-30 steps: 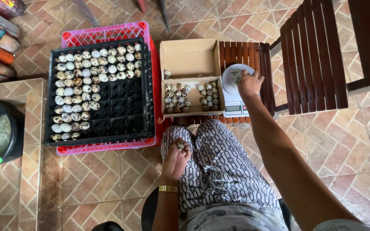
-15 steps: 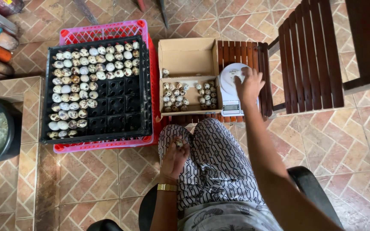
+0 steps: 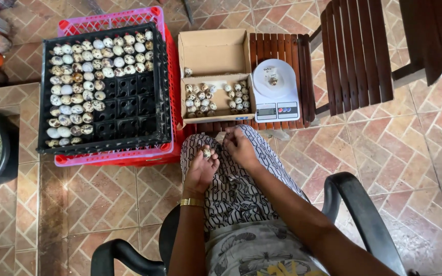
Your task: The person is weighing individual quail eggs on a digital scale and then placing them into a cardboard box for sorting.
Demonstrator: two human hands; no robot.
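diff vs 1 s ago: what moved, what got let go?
The right hand pulled back from the white kitchen scale to the lap, leaving one small speckled egg on its pan. The left hand stayed on the knee, holding speckled eggs. The black egg tray and cardboard box are unmoved.

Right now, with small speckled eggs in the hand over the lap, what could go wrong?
The left hand cups small speckled eggs loosely above the knees; one could slip out and crack on the tiled floor. An egg on the scale lies loose on its round pan and might roll off. The black tray sits on a red crate, so a nudge could jostle the eggs in it.
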